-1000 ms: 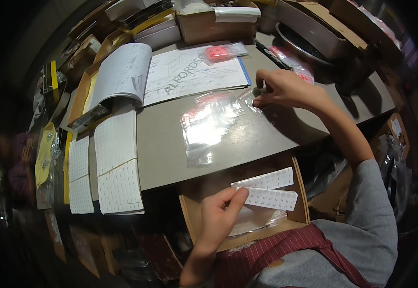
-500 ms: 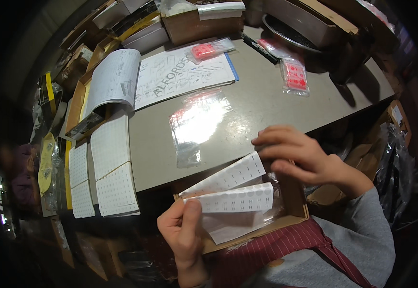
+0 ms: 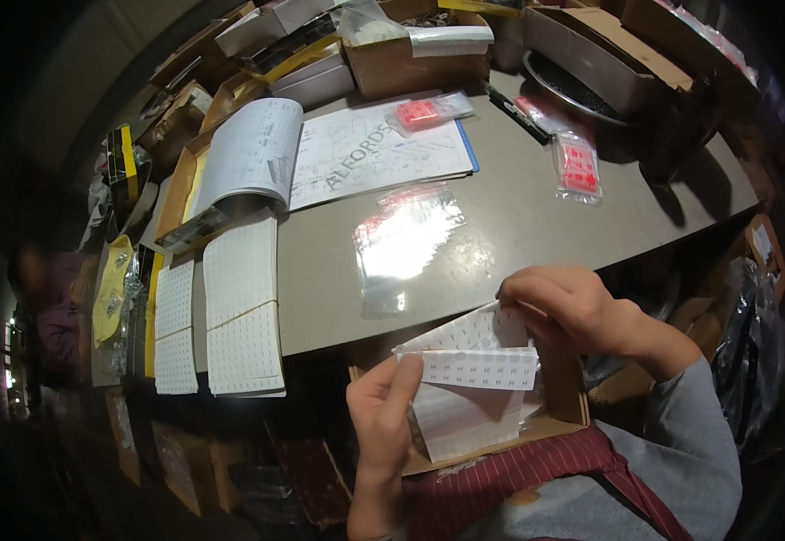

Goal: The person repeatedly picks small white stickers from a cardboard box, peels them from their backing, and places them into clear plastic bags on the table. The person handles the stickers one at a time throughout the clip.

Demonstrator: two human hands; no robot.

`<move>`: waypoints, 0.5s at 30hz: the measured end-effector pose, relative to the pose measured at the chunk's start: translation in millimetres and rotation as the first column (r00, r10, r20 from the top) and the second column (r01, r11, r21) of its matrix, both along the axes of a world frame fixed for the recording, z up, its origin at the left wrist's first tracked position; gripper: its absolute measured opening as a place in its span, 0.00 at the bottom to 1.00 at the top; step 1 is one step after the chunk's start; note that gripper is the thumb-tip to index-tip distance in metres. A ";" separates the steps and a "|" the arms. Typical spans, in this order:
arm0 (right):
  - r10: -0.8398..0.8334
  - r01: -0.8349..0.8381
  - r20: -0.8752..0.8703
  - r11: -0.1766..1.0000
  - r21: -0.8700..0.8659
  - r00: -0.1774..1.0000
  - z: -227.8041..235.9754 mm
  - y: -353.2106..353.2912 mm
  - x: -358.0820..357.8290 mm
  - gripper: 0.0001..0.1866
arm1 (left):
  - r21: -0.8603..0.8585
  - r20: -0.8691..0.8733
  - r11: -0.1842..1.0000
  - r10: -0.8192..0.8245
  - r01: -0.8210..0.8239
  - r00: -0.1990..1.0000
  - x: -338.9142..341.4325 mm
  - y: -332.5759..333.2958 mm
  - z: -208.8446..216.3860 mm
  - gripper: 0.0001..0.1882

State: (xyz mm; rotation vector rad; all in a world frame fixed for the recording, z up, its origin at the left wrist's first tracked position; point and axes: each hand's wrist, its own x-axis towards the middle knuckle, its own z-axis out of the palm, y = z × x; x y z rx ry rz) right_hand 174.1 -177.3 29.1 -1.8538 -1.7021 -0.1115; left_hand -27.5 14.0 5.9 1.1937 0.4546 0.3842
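My left hand [image 3: 383,415] pinches a white label sheet [image 3: 478,371] printed with rows of small marks, thumb on top at its left end. The sheet is folded over, with one strip in front and another flap behind it. At the upper right corner of the rear flap, my right hand [image 3: 568,307] is closed with bent fingers on its edge; the fingertips are partly hidden. Below the sheet is an open cardboard box [image 3: 575,397] by my lap, with more white paper [image 3: 469,424] and clear plastic in it.
Clear plastic bags [image 3: 410,248] lie shiny on the grey table [image 3: 519,216]. Banded label stacks [image 3: 244,316] overhang its left front edge. Behind are curled pages [image 3: 253,153], a drawing [image 3: 356,171], red-marked packets [image 3: 577,167], a black marker [image 3: 519,115] and boxes [image 3: 419,68]. Another person [image 3: 54,288] is far left.
My right hand has gone from spread fingers above the sheet to closing on the rear flap's corner. The view has shifted, so the table's things appear further right.
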 end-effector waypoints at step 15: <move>-0.091 0.037 -0.132 0.929 -0.367 0.987 9.2 55.6 70.1 0.17 | -0.012 -0.068 0.999 -0.044 0.044 0.997 -3.9 2.7 -30.0 0.15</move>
